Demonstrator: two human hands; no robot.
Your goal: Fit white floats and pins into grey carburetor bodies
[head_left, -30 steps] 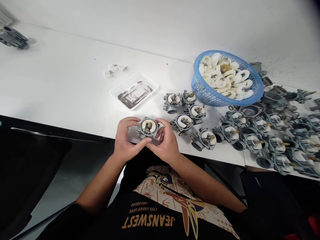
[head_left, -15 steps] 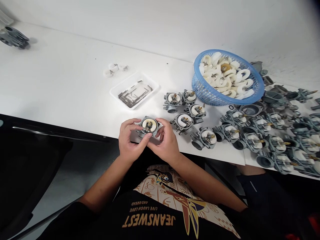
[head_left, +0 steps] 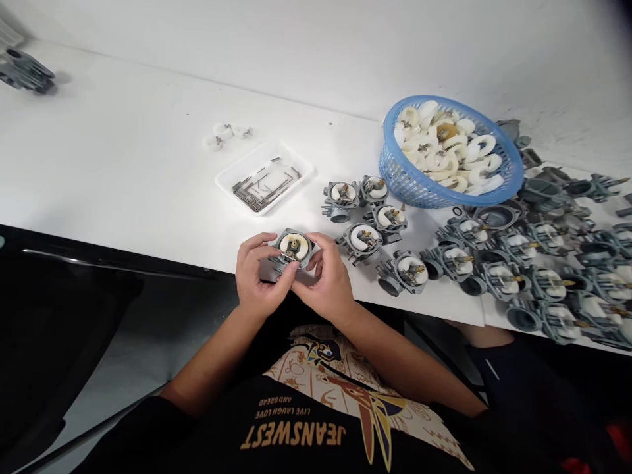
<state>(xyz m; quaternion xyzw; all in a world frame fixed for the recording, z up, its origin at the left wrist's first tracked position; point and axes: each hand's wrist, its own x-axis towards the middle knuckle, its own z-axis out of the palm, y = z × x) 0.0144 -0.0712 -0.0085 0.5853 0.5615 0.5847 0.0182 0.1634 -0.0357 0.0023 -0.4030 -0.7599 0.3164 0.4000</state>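
Observation:
At the table's front edge, a grey metal carburetor body (head_left: 295, 247) faces up, with a cream C-shaped float (head_left: 297, 241) and brass parts inside it. My left hand (head_left: 260, 275) grips its left side, the thumb pressed at the near rim. Around the right side and underneath curl the fingers of my right hand (head_left: 326, 275). Whether a small pin sits under the thumbs is hidden. Beyond my hands stands a white tray (head_left: 306, 178) of thin metal pins (head_left: 251, 196). Several more carburetors (head_left: 364, 240) with white floats stand just right of my right hand.
A blue basket (head_left: 395, 168) heaped with white floats (head_left: 439, 158) stands at the back right. Rows of carburetors (head_left: 503, 280) fill the right side. A few loose white floats (head_left: 223, 131) lie behind the tray. Another carburetor (head_left: 24, 71) is far left. A person's leg (head_left: 486, 336) shows below the table at right.
Both hands keep the carburetor in nearly the same place. The view has shifted very slightly; nothing else visibly differs.

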